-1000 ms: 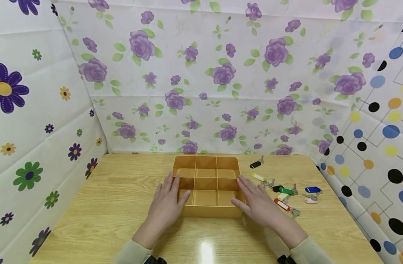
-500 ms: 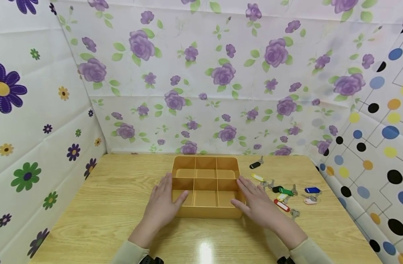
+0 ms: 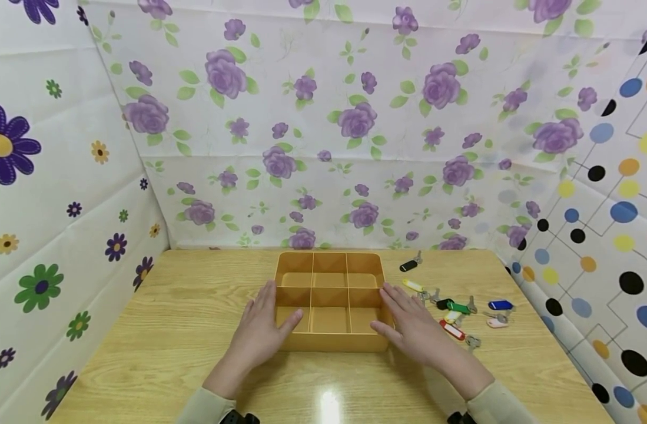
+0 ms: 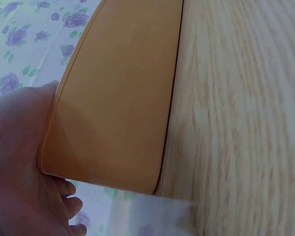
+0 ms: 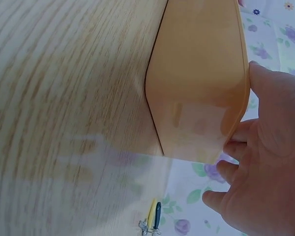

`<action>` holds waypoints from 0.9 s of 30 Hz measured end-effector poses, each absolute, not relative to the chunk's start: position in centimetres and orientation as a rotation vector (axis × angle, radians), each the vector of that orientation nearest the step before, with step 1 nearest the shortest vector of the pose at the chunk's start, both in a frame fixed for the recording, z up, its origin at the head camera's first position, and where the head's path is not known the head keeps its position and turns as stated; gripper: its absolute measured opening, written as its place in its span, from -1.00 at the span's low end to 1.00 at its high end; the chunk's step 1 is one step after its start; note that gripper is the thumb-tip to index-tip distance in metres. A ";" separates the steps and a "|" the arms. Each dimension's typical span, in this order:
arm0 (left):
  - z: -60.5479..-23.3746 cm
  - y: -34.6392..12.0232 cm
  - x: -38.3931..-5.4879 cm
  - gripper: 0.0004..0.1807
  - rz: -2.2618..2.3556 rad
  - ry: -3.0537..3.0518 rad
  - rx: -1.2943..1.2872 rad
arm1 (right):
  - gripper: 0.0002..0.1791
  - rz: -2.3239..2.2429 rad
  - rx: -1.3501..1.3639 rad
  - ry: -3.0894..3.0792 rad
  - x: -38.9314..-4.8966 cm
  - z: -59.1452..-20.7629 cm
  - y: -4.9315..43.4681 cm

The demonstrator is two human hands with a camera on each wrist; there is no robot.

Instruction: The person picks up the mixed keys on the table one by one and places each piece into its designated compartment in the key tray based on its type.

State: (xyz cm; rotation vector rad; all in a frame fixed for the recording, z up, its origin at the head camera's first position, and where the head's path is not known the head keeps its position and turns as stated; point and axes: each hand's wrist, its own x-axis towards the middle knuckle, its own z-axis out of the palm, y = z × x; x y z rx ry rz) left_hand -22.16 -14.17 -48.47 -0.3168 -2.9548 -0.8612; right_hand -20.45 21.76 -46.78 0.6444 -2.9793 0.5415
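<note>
An orange organizer box (image 3: 334, 343) with several compartments, none holding anything, sits on the wooden table in the head view. At its left side lies my left hand (image 3: 256, 331), fingers straight along the outer wall and thumb reaching over the front left compartment. My right hand (image 3: 414, 331) rests against the opposite side, fingers extended along the wall and thumb near the front rim. In the left wrist view, the left hand (image 4: 14, 157) touches the rim of the box (image 4: 113, 98). The right wrist view has the right hand (image 5: 265, 157) at the box's edge (image 5: 199, 64).
Keys with colored tags lie scattered to the right: a black tag (image 3: 408, 266), a yellow tag (image 3: 412, 285), a green tag (image 3: 458, 307), a red tag (image 3: 453, 330), a blue tag (image 3: 500, 305) and a pale tag (image 3: 497, 323). Flowered cloth (image 3: 323, 194) hangs behind the table.
My left hand's fingers have shifted left, from over the box's left rim to along its outer side. The right hand, box and keys stay practically where they were.
</note>
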 end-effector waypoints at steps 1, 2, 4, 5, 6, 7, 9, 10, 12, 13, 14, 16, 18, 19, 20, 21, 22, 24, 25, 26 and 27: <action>-48.5 -14.3 -22.2 0.29 -0.864 -2.953 -0.325 | -0.03 0.542 0.647 -2.979 -20.5 -46.8 21.8; -48.5 -14.3 -22.2 0.29 -0.863 -2.952 -0.331 | -0.02 0.545 0.648 -2.980 -20.5 -46.7 21.7; -48.5 -14.5 -22.2 0.29 -0.843 -2.955 -0.338 | -0.03 0.546 0.655 -2.976 -20.5 -46.7 21.7; -48.6 -14.5 -22.3 0.29 -0.837 -2.953 -0.339 | -0.03 0.545 0.661 -2.972 -20.5 -46.7 21.7; -48.6 -14.5 -22.3 0.29 -0.829 -2.949 -0.337 | -0.04 0.545 0.664 -2.972 -20.5 -46.7 21.7; -48.6 -14.5 -22.3 0.29 -0.818 -2.948 -0.337 | -0.05 0.548 0.666 -2.972 -20.5 -46.7 21.7; -48.6 -14.5 -22.2 0.26 -0.804 -2.938 -0.339 | -0.06 0.548 0.667 -2.968 -20.6 -46.7 21.9; -48.6 -14.4 -22.2 0.24 -0.802 -2.935 -0.336 | -0.07 0.547 0.668 -2.965 -20.6 -46.7 22.0; -48.6 -14.4 -22.2 0.19 -0.793 -2.931 -0.334 | -0.08 0.539 0.674 -2.947 -20.8 -46.6 22.3; -48.5 -14.4 -22.2 0.18 -0.786 -2.931 -0.336 | -0.08 0.529 0.681 -2.930 -21.0 -46.6 22.4; -48.5 -14.4 -22.2 0.17 -0.780 -2.928 -0.338 | -0.09 0.524 0.685 -2.914 -21.2 -46.5 22.6; -48.5 -14.5 -22.2 0.17 -0.758 -2.930 -0.340 | -0.10 0.510 0.688 -2.880 -21.7 -46.3 23.0; -48.5 -14.6 -22.3 0.23 -0.742 -2.930 -0.347 | -0.11 0.498 0.675 -2.862 -22.3 -46.2 23.4; -48.6 -14.6 -22.3 0.26 -0.736 -2.929 -0.349 | -0.12 0.490 0.665 -2.855 -22.7 -46.2 23.7; -48.6 -14.7 -22.3 0.29 -0.734 -2.928 -0.348 | -0.12 0.480 0.652 -2.854 -22.9 -46.1 23.9; -48.6 -14.7 -22.4 0.30 -0.732 -2.929 -0.347 | -0.12 0.467 0.640 -2.857 -23.2 -46.0 24.2; -48.7 -14.7 -22.4 0.30 -0.743 -2.930 -0.345 | -0.12 0.459 0.628 -2.860 -23.5 -45.9 24.4; -48.7 -14.6 -22.3 0.25 -0.755 -2.935 -0.337 | -0.11 0.439 0.608 -2.861 -24.0 -45.7 25.0; -48.7 -14.6 -22.3 0.22 -0.760 -2.933 -0.334 | -0.11 0.433 0.598 -2.864 -24.3 -45.6 25.2; -48.7 -14.5 -22.2 0.20 -0.768 -2.934 -0.333 | -0.11 0.430 0.588 -2.869 -24.5 -45.4 25.5; -48.7 -14.5 -22.2 0.17 -0.774 -2.934 -0.331 | -0.11 0.424 0.579 -2.869 -24.8 -45.3 25.8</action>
